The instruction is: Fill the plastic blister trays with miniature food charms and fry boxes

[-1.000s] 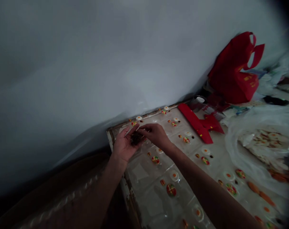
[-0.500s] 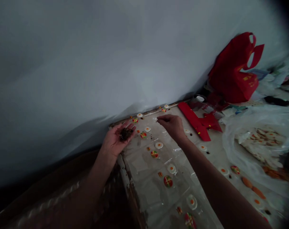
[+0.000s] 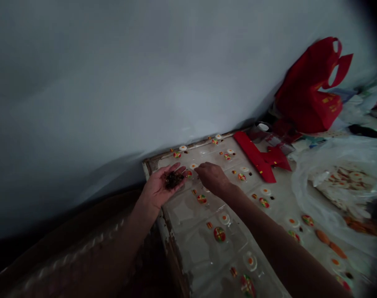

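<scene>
My left hand (image 3: 155, 186) is palm up at the table's left corner, its fingers loosely curled. In it rests a heap of small dark brown pieces (image 3: 174, 179). My right hand (image 3: 213, 178) hovers just right of it, fingertips pinched together; whatever they hold is too small to make out. Close to those fingertips lies a fried-egg piece (image 3: 193, 166), with a round red-and-green piece (image 3: 189, 174) near it. Similar groups lie in rows on the clear plastic sheet (image 3: 188, 227), each with a small hot-dog-like piece (image 3: 209, 225). Some groups also include a dark bit (image 3: 271, 198).
A red flat cut-out (image 3: 255, 157) lies beyond my right hand. Behind it a red bag (image 3: 309, 91) leans on the wall (image 3: 145, 74). At right, an open plastic bag (image 3: 303, 182) holds many egg pieces. Orange oval pieces (image 3: 322, 236) lie nearby. The table edge (image 3: 172, 248) is worn.
My right hand has moved left and down, closer to my left palm. My left hand, still holding the dark pieces, has shifted a little right and down.
</scene>
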Demonstrator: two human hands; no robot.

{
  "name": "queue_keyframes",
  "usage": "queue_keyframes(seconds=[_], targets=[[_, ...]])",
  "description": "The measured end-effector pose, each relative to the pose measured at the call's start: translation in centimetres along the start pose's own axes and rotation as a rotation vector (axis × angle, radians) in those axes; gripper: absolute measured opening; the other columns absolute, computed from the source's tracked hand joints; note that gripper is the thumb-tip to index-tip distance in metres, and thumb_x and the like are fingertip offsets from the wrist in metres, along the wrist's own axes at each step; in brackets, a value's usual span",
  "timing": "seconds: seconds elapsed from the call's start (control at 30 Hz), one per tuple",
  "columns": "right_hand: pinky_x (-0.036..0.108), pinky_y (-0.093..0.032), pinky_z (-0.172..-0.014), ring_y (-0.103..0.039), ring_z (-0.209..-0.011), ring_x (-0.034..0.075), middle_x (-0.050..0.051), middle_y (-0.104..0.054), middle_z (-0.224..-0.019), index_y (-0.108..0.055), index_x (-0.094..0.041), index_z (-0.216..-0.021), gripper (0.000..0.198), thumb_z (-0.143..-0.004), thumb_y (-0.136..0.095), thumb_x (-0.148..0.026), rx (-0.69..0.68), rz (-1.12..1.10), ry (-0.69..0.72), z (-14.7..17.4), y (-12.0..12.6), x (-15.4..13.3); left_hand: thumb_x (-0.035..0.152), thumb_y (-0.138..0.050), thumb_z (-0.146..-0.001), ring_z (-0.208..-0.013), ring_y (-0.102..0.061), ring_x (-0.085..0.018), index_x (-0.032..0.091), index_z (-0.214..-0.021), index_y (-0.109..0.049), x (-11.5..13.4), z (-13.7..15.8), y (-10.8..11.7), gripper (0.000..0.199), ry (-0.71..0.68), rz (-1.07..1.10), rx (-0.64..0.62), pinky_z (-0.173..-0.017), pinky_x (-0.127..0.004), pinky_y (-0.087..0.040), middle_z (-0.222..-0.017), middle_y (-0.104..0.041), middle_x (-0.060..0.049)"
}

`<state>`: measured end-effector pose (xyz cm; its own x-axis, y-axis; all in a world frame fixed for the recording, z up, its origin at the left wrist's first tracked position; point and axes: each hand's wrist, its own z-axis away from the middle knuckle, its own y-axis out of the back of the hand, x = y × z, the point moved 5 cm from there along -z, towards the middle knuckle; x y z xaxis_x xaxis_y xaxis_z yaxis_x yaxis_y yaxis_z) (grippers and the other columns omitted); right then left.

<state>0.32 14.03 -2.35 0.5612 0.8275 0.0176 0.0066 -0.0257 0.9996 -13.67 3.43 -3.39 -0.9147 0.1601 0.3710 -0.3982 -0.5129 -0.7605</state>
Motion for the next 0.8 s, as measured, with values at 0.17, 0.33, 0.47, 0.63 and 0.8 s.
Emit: queue_keyframes(seconds=[0.17, 0.33, 0.47, 0.63, 0.8], targets=[[0.028, -0.046, -0.076, -0.069, -0.095, 0.022, 0.006, -0.077, -0.101, -0.076, -0.024, -0.106, 0.025, -0.09, -0.059, -0.017, 0.07, -0.209, -0.296, -1.0, 0.0, 1.8, 0.022, -0.053, -0.093, -0.111, -0.068, -0.033, 0.008, -0.121, -0.065, -1.3, 0.1, -0.7, 0.034, 0.032, 0.002, -0.014, -0.091, -0.047, -0.06, -0.119, -0.069, -0.022], [0.025, -0.044, -0.067, -0.069, -0.078, 0.018, 0.003, -0.076, -0.082, -0.078, -0.019, -0.093, 0.014, -0.081, -0.07, -0.02, 0.217, -0.479, -0.443, -0.6, 0.7, 3.3, 0.027, -0.053, -0.095, -0.11, -0.069, -0.033, 0.007, -0.121, -0.065, -2.2, 0.1, -0.8, 0.035, 0.083, 0.016, -0.065, -0.091, -0.048, -0.059, -0.118, -0.069, -0.023], [0.024, -0.045, -0.068, -0.065, -0.072, 0.015, 0.003, -0.074, -0.082, -0.078, -0.019, -0.101, 0.018, -0.087, -0.066, -0.022, 0.283, -0.674, -0.248, 1.0, 3.2, 1.1, 0.033, -0.049, -0.099, -0.098, -0.072, -0.031, 0.005, -0.11, -0.069, -2.9, -0.3, -0.8, 0.036, 0.136, -0.023, -0.07, -0.088, -0.047, -0.06, -0.106, -0.072, -0.022], [0.026, -0.045, -0.075, -0.065, -0.083, 0.017, 0.006, -0.071, -0.091, -0.08, -0.02, -0.095, 0.028, -0.08, -0.062, -0.005, 0.099, -0.454, 0.142, 2.2, 5.4, -4.0, 0.041, -0.043, -0.101, -0.067, -0.071, -0.023, 0.009, -0.088, -0.069, -4.9, 0.0, -1.6, 0.044, 0.258, -0.123, -0.045, -0.073, -0.041, -0.062, -0.077, -0.072, -0.014], [0.026, -0.046, -0.064, -0.063, -0.069, 0.016, 0.002, -0.07, -0.074, -0.074, -0.017, -0.076, 0.009, -0.071, -0.068, -0.015, 0.082, -0.827, -0.092, 2.2, 4.7, -2.2, 0.039, -0.043, -0.102, -0.087, -0.073, -0.029, 0.008, -0.102, -0.07, -6.2, 0.7, -1.8, 0.041, 0.313, -0.15, -0.087, -0.079, -0.045, -0.062, -0.095, -0.074, -0.018]])
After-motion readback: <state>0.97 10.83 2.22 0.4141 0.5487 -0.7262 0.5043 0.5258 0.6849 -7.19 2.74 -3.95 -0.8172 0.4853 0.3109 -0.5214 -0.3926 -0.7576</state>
